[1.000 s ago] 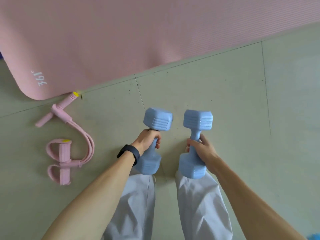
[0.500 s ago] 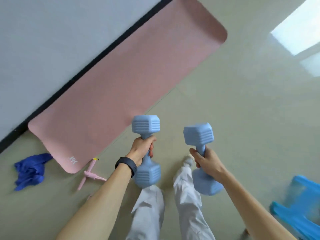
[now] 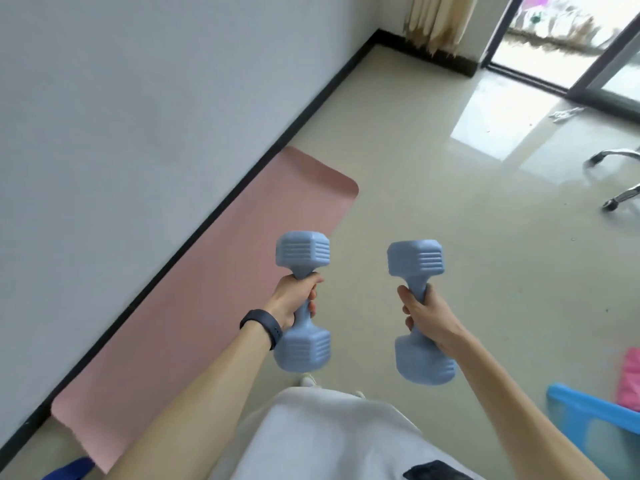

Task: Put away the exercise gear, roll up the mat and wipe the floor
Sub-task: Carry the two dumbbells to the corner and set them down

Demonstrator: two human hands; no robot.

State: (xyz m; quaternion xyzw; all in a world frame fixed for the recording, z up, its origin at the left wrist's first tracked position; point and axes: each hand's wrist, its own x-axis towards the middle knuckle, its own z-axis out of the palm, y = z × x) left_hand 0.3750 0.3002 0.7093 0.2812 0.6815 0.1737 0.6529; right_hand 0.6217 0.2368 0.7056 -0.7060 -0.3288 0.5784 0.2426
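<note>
I have my left hand [image 3: 294, 299] and right hand [image 3: 424, 313] each clenched round a dumbbell [image 3: 302, 299] [image 3: 420, 310], lifted clear of the floor [image 3: 450, 209] for carrying, I'd judge. The mat [image 3: 214, 271] lies unrolled along the wall [image 3: 138, 98]; a glossy tiled room, balcony door [image 3: 588, 64] ahead.

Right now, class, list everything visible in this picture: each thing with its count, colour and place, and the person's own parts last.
dumbbells: two, light blue, one in each grip, held upright
mat: one, pink, flat on the floor along the wall
cloth: one, dark blue, bottom left by the mat
stool: one, bright blue, lower right
pink item: one, right edge, unclear
chair base: one, chrome, right
curtain: one, beige, top
wristband: one, black, left wrist
left hand, right hand: two
</note>
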